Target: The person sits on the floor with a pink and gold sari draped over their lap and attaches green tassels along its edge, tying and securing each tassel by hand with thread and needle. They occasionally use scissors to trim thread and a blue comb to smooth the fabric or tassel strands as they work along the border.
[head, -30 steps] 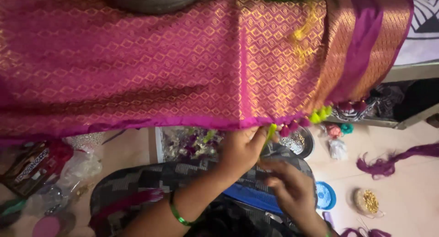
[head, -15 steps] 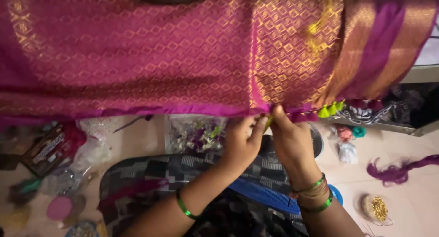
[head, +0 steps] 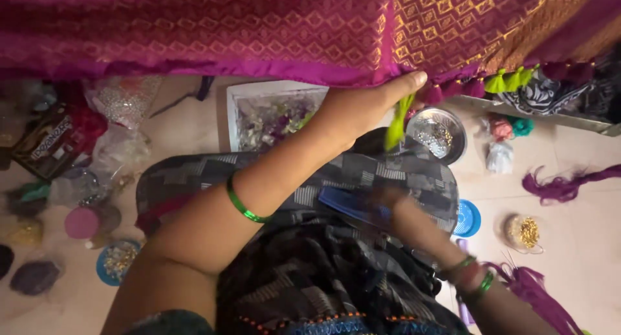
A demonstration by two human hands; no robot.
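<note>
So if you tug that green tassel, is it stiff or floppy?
Probably floppy: the green tassel hangs limp from the left hand at the magenta saree edge. It looks like loose thread, so likely very light. It might fray or slip if pulled hard.

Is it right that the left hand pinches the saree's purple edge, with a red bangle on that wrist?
Not quite: in the head view the bangle on that wrist is green, not red. The left hand does pinch the saree's purple edge.
</note>
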